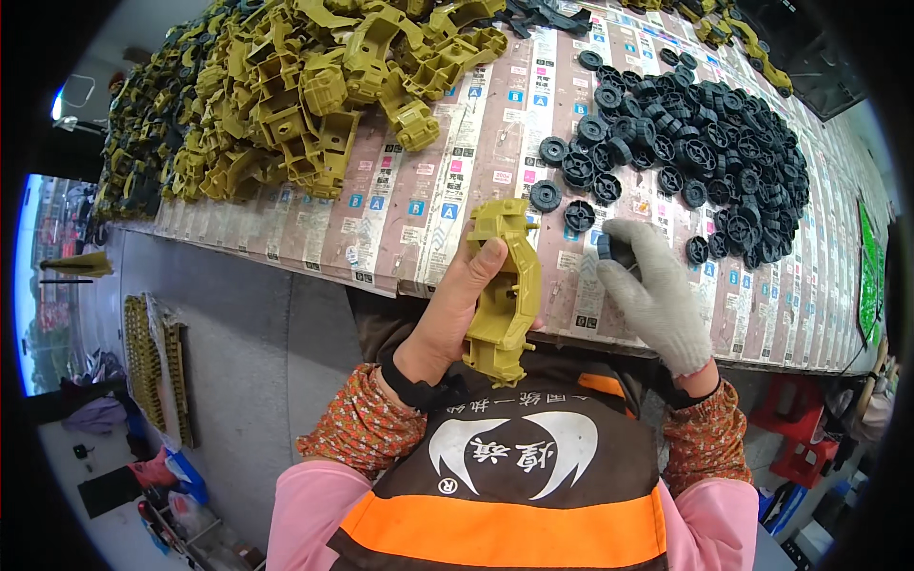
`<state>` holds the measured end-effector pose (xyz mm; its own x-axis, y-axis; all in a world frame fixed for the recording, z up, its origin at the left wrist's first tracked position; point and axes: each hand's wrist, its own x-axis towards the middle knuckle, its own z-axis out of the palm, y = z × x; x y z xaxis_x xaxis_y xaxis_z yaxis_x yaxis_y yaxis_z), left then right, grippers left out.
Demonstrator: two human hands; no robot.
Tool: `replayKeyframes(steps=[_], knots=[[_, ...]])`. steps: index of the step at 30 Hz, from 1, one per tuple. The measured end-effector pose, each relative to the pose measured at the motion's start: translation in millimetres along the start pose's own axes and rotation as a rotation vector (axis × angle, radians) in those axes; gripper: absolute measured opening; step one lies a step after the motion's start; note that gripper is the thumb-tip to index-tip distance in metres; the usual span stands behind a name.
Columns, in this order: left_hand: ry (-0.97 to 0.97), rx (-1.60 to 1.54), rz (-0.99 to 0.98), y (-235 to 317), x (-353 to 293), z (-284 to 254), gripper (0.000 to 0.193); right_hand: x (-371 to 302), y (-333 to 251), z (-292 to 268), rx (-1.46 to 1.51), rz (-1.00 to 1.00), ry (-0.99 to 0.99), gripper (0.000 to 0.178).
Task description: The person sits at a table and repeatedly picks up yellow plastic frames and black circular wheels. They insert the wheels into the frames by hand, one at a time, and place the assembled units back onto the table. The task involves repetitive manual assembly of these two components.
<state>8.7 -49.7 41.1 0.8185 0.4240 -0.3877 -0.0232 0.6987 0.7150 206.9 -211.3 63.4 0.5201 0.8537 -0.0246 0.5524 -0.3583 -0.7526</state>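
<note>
My bare left hand (464, 297) is closed around an olive-yellow plastic toy car body (519, 285), held upright with its hollow inside and axle pegs showing. The thumb presses on its upper part. My right hand (657, 295), in a pale knitted glove, pinches a small dark toy wheel (606, 247) between thumb and fingers, just right of the car body and apart from it. A big pile of loose dark wheels (705, 143) lies on the table beyond the right hand.
A heap of olive car bodies (328, 81) covers the table's far left, with wheeled ones (143, 143) at its outer edge. The table (419, 205) is covered with printed sheeting. Red stools (795, 419) stand below at the right. Yellow parts (157, 371) sit low at the left.
</note>
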Motion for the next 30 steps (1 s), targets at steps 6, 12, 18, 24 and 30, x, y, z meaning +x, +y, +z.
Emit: replayKeyframes(steps=[6,12,18,24,30], knots=[[-0.101,0.011,-0.018,-2,-1,6,0.072,0,-24,24,0.750,0.202,-0.069,0.037],[-0.058,0.206,0.159,-18,4,3,0.071,1,-40,25,0.790,0.188,-0.075,0.042],[-0.070,0.295,0.296,-26,4,6,0.068,1,-38,31,0.649,0.154,-0.027,0.043],[-0.076,0.788,0.528,-26,2,6,0.077,-17,-31,51,0.309,-0.132,0.141,0.049],[-0.130,0.829,0.478,-28,-1,5,0.073,-19,-32,39,0.195,-0.168,0.052,0.057]])
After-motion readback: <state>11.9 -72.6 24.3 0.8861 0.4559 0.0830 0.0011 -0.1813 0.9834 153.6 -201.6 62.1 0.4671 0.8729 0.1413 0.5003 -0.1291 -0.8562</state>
